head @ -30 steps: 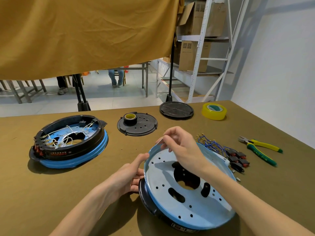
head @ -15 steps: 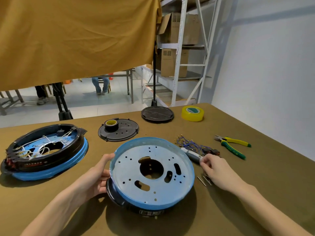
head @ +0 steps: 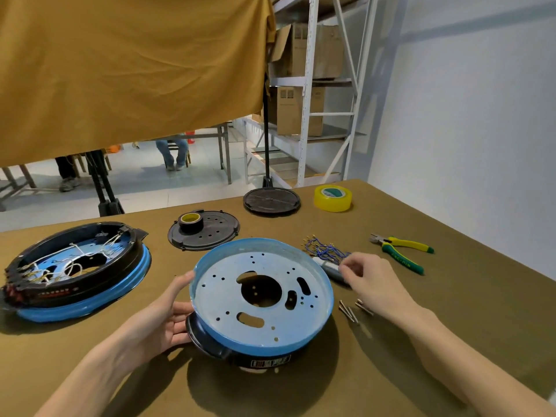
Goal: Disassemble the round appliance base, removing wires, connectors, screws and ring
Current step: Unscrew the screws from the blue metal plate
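Left hand [head: 162,322] cups the blue base [head: 261,296] rim with relaxed fingers; right hand [head: 368,281] looks like it's pinching the grey tool [head: 329,268] by the wires [head: 322,251].

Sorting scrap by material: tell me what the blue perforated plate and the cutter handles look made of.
Blue perforated plate: probably stamped sheet metal, pale blue matte coat; thin, with punched holes and slots. Cutter handles: seemingly plastic or rubber sleeves, yellow and green, smooth, over metal jaws.

Bright, even daylight fills the scene. Soft shadows fall toward the viewer beneath the round blue metal appliance base [head: 261,299] on the olive-brown desk [head: 451,311]. Wide-angle distortion bends the white metal shelf frame [head: 307,85]; detail is slightly soft throughout.
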Demonstrator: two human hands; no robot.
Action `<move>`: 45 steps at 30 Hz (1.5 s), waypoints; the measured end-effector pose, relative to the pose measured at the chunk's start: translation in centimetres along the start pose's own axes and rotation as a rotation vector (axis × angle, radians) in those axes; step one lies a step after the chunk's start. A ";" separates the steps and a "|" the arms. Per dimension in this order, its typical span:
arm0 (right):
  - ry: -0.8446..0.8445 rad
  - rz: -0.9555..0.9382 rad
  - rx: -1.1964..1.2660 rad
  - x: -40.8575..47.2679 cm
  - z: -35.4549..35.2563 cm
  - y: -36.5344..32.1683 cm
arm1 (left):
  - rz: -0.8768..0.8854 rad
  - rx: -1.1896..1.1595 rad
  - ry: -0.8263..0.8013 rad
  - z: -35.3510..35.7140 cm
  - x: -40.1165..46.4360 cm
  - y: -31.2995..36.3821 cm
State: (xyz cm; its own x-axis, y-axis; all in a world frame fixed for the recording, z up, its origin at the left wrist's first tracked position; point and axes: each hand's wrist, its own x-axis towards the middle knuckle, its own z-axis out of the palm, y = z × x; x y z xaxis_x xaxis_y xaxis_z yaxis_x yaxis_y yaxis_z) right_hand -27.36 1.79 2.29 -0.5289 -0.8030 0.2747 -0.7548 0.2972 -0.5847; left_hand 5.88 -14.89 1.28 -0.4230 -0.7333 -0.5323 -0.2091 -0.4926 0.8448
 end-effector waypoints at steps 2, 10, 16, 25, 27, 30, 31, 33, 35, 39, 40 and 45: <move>0.037 -0.124 0.121 -0.5 0.3 -2.8 | -0.005 -0.043 -0.023 -0.1 -0.1 -0.1; -0.569 -0.439 -0.092 -2.5 3.9 -13.8 | -0.080 -0.265 -0.237 -0.2 0.6 -1.4; -0.649 -0.475 -0.334 -2.8 3.7 -16.3 | -0.091 -0.430 -0.176 0.3 0.7 -2.1; -0.421 -0.544 -0.238 -3.8 1.3 -15.8 | -0.061 -0.546 -0.317 1.8 -0.4 -2.5; -0.384 -0.535 -0.206 -3.8 0.8 -15.8 | -0.054 -0.576 -0.355 1.9 -0.2 -2.6; -0.371 -0.558 -0.201 -4.0 0.5 -15.7 | -0.049 -0.571 -0.360 1.8 0.2 -2.8; -0.372 -0.564 -0.199 -4.1 0.5 -15.6 | -0.045 -0.566 -0.351 1.8 0.3 -2.8; -0.382 -0.554 -0.188 -4.3 0.5 -15.7 | 0.004 -0.511 -0.303 1.5 0.4 -2.8; -0.390 -0.544 -0.195 -4.3 0.6 -15.9 | 0.146 -0.317 -0.143 0.9 0.6 -2.6; -0.432 -0.594 -0.270 -5.0 2.2 -16.5 | 0.424 -0.258 0.119 -1.3 0.4 -1.8; -0.445 -0.625 -0.297 -5.2 2.9 -16.6 | 0.481 -0.251 0.139 -1.5 0.1 -1.6; -0.510 -0.632 -0.320 -5.4 7.0 -14.9 | 0.827 0.124 0.147 0.1 -1.3 -1.7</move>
State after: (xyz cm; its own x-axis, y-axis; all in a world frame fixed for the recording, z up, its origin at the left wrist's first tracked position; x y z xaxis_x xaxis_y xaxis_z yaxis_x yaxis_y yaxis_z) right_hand -10.56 -1.86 4.17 0.2062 -0.9770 0.0548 -0.9614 -0.2127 -0.1747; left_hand 6.74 -13.07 0.57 -0.3650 -0.8926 0.2645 0.0184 0.2772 0.9606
